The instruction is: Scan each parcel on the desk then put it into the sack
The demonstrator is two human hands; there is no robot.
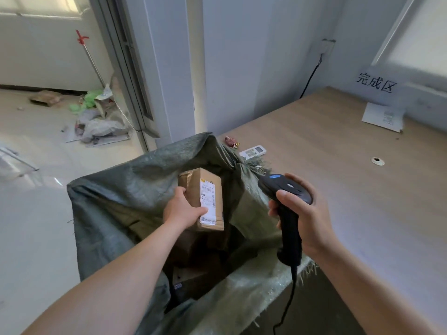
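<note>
My left hand (pixel 182 209) grips a brown cardboard parcel (pixel 204 180) with a white shipping label, holding it over the open mouth of the grey-green woven sack (pixel 116 189). Other cardboard boxes (pixel 193 274) lie dark inside the sack. My right hand (pixel 307 213) holds a black handheld barcode scanner (pixel 287 213) by its handle, to the right of the parcel, above the sack's right rim at the desk's edge. Its cable hangs down from the handle.
The wooden desk (pixel 350 177) lies to the right, with a white remote control (pixel 252 151), a crumpled wrapper (pixel 231 142), a white paper (pixel 383 117) and a cable hole (pixel 377 161). Plastic litter (pixel 96 124) lies on the tiled floor at the left, by a doorway.
</note>
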